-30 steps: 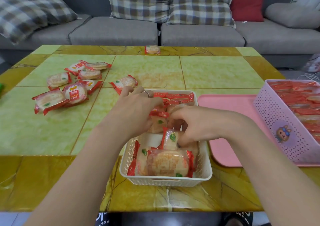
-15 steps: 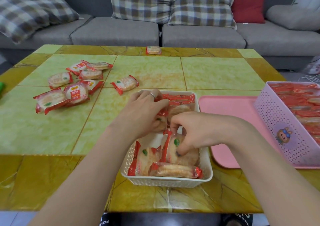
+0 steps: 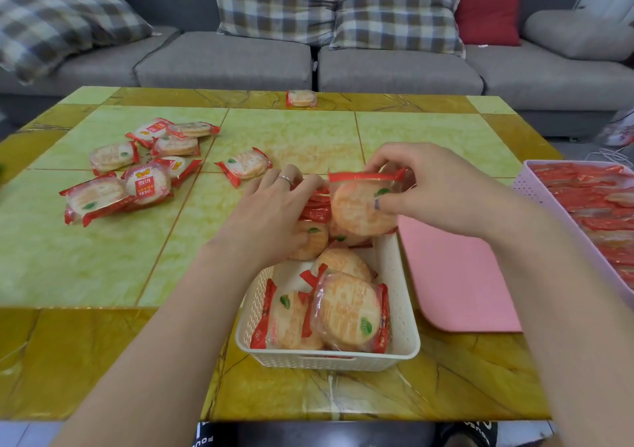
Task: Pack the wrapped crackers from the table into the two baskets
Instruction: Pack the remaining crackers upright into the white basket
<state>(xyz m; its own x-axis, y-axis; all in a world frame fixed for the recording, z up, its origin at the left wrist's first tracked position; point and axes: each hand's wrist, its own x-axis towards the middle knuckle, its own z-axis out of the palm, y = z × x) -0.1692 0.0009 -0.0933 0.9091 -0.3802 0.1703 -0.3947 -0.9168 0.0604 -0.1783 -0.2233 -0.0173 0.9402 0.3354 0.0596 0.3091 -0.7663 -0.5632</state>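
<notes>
Your right hand (image 3: 435,189) pinched one wrapped cracker (image 3: 362,206) by its upper seal and right edge, thumb on the face of the packet, and held it upright above the far end of the white basket (image 3: 401,316). Your left hand (image 3: 271,216) lay over the packets stacked at that same far end, fingers curled down among them; I could not tell whether it gripped one or only pressed them back.

The white basket was part filled: packets stood on edge at its far end and two leaned at its near end. To its right, a pink tray (image 3: 456,275) touched its side, and the pink basket (image 3: 535,186) beyond that looked full. To its left and further back, a loose heap of crackers (image 3: 137,172) lay on the table (image 3: 103,258), one single packet (image 3: 245,167) lay just beyond the left hand, and one stray packet (image 3: 302,98) sat at the table's far edge.

Risks, as judged:
- The grip on the slick film could slip, and the packet would drop flat across the row.
- If the left hand eased off, the upright stack could topple into the gap.
- Forcing the packet in could crack the wafer.
- The stray could be overlooked.
</notes>
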